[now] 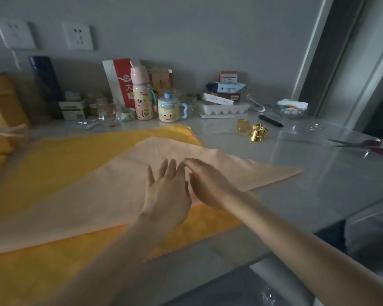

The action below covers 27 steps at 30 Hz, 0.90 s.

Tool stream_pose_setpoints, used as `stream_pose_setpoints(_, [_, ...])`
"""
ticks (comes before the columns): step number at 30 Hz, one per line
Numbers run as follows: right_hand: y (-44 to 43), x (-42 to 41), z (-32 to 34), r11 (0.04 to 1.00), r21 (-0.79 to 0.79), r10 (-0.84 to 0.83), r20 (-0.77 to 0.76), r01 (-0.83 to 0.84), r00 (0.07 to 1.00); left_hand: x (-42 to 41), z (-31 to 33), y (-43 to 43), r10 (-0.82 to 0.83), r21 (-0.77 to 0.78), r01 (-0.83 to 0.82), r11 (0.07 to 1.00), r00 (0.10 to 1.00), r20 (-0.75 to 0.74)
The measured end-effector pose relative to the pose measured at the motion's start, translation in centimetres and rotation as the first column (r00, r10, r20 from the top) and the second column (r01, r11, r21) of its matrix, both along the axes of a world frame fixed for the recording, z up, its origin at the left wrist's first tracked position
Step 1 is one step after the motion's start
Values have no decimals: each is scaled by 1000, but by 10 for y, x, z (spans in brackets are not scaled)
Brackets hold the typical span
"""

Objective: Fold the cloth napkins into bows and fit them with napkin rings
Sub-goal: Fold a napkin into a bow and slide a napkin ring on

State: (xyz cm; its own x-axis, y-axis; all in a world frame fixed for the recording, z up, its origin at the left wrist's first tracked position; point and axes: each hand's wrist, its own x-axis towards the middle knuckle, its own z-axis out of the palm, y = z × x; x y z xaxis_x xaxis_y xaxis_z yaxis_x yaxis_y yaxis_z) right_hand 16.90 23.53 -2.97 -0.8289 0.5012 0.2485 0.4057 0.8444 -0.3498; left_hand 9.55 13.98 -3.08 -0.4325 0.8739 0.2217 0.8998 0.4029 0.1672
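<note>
Low centre of the frame, both hands are down on the peach napkin (93, 195). The left hand (166, 193) has its fingers straight and spread, palm flat. The right hand (206, 184) is just beside it, fingers loosely extended with the tips on the fabric, gripping nothing. It looks like smoothing, pressing the folded triangle flat so the crease sits crisp. The napkin lies across a yellow cloth (53, 155) on the table (318, 184). Further up, right of centre, the gold rings (255, 132) wait within reach, with scissors (363, 145) at the right edge.
</note>
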Motion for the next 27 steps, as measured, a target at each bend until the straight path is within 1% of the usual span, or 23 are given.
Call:
stream_pose_setpoints(2, [-11,-20,-16,994,-10,107,134,-107,985,-6,-7,-14,32,-117,-31,993,999,10])
stream_pose_setpoints(3, [-8,-21,-23,992,14,118,219,-124,969,-8,-11,-20,22,-172,-15,985,999,37])
stream_pose_setpoints(5, [-12,-27,-29,993,2,115,306,-122,945,-24,-19,-48,42,-282,-11,959,994,104])
stream_pose_setpoints(7, [-5,-19,-29,996,-13,85,343,-86,936,-36,-24,-69,59,-338,-12,941,990,127])
stream_pose_setpoints(8, [-10,-27,-30,994,-10,105,349,-109,931,-50,-24,-92,107,-352,-61,934,988,114])
stream_pose_setpoints(10, [-10,-25,-28,995,16,91,358,-103,929,-69,-25,-120,159,-369,-108,923,981,113])
stream_pose_setpoints(15, [-11,-28,-28,996,10,84,362,-94,929,-106,-22,-191,313,-424,-237,874,942,119])
stream_pose_setpoints(20, [-11,-29,-28,995,10,86,362,-96,928,-118,-19,-217,431,-453,-325,830,890,150])
stream_pose_setpoints(22, [-13,-29,-26,995,9,87,364,-97,927,-112,-12,-212,447,-421,-326,846,865,228])
stream_pose_setpoints(23, [-15,-30,-25,995,-8,96,360,-99,928,-108,-8,-207,431,-373,-317,872,859,278])
stream_pose_setpoints(24, [-15,-28,-23,995,-34,102,343,-96,934,-105,-4,-199,381,-299,-290,909,868,317])
stream_pose_setpoints(25, [-16,-29,-21,992,-75,120,306,-102,944,-102,2,-191,327,-216,-266,939,884,334])
stream_pose_setpoints(27, [-14,-31,-13,983,-155,123,173,-97,977,-102,12,-166,227,-77,-213,974,914,337])
